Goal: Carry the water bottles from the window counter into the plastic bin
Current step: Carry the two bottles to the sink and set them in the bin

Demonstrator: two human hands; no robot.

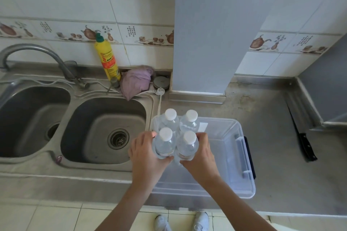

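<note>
Both hands clamped on 4 water bottles (175, 135) as one cluster, left hand (145, 154) at 9 o'clock, right hand (200, 153) at 3, over plastic bin's (244, 155) left end on worktop (272, 118): keep squeezing inward, lower upright w/ caps level, release only once bases seated.

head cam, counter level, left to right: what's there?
Faucet → right sink basin → left hand → water bottles → right hand → plastic bin → knife. Both hands hold the bottles over the bin's left end.
</note>
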